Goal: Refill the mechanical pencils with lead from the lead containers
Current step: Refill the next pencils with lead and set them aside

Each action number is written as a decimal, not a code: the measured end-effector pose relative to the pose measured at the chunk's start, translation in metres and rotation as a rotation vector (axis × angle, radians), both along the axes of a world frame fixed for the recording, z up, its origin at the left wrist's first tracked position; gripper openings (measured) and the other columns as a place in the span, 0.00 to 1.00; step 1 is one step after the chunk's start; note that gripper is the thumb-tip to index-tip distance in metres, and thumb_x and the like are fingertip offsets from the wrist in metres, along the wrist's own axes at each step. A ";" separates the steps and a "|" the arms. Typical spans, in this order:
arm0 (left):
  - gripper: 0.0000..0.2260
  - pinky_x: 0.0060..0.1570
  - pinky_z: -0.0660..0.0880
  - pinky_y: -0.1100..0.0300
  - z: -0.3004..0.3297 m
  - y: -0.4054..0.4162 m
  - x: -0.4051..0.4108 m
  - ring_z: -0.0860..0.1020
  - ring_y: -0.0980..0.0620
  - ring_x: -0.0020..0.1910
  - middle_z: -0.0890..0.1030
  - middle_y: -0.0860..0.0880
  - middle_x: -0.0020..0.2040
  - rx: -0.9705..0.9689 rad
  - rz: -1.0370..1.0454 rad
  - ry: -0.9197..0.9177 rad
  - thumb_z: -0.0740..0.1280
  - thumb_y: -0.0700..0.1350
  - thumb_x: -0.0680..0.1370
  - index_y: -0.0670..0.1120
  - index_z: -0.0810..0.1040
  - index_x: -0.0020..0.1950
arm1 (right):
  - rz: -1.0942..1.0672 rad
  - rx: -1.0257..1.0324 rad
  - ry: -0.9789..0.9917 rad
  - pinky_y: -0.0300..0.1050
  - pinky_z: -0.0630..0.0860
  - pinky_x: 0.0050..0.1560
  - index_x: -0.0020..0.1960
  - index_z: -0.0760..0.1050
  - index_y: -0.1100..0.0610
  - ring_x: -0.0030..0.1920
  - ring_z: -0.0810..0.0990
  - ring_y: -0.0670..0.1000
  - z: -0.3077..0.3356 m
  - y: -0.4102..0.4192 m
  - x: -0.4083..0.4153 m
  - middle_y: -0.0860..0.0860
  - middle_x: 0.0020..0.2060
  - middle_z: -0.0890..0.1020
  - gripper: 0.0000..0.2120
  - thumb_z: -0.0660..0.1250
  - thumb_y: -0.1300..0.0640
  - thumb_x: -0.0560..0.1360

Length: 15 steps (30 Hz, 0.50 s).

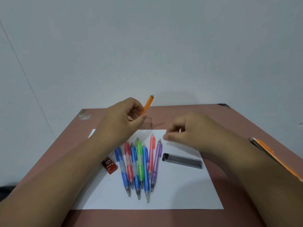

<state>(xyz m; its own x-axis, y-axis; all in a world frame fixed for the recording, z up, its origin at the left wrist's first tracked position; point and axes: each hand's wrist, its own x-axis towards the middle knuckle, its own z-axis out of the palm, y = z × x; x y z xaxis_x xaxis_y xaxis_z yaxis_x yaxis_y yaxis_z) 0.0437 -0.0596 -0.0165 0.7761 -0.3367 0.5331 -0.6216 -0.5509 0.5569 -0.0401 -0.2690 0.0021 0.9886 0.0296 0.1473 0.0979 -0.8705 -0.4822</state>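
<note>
The hands worked above the far half of the sheet. The left hand (pixel 124 118) gripped an orange pencil (pixel 148 104) by its lower barrel, fingers curled round it, and held it tilted with the cap end up and away, most likely so lead could be dropped down the open top. The right hand (pixel 185 128) hung just beside it, fingertips pinched together; something small and pale showed between them, perhaps the pencil's cap or eraser, though the blur made that unsure. The white paper (pixel 180 190) lay on the worktop (pixel 205 115) as a bright ground for thin lead. On it seven pencils (pixel 139 163) lay fanned, tips toward the person. The grey lead case (pixel 182 160) lay just right of them, the red lead box (pixel 109 164) at the paper's left edge, both within easy reach.
</note>
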 end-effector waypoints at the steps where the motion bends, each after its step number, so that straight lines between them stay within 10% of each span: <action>1: 0.05 0.37 0.73 0.75 0.000 0.000 -0.001 0.78 0.63 0.44 0.80 0.60 0.43 0.002 0.000 0.000 0.72 0.50 0.77 0.56 0.77 0.50 | -0.056 0.005 -0.047 0.37 0.73 0.39 0.42 0.84 0.47 0.37 0.79 0.39 0.000 -0.005 0.004 0.40 0.36 0.83 0.04 0.74 0.49 0.75; 10: 0.05 0.40 0.75 0.67 0.000 0.002 0.000 0.79 0.60 0.43 0.81 0.59 0.44 0.026 0.001 0.008 0.72 0.51 0.77 0.56 0.80 0.52 | -0.109 -0.142 0.041 0.39 0.75 0.49 0.54 0.85 0.47 0.48 0.80 0.44 -0.005 -0.029 0.012 0.42 0.48 0.83 0.08 0.70 0.58 0.78; 15: 0.05 0.39 0.73 0.68 0.001 0.002 0.001 0.79 0.60 0.43 0.80 0.59 0.44 0.037 0.004 0.012 0.72 0.51 0.78 0.56 0.79 0.52 | -0.080 -0.124 0.042 0.38 0.77 0.47 0.45 0.85 0.45 0.45 0.80 0.43 -0.009 -0.024 0.012 0.40 0.43 0.83 0.04 0.74 0.54 0.75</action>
<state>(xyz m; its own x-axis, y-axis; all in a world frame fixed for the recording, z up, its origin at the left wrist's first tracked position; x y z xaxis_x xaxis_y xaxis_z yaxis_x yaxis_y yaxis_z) 0.0444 -0.0580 -0.0160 0.7840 -0.3530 0.5106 -0.6125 -0.5740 0.5436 -0.0276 -0.2931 -0.0068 0.9938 -0.0344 0.1056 0.0075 -0.9279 -0.3729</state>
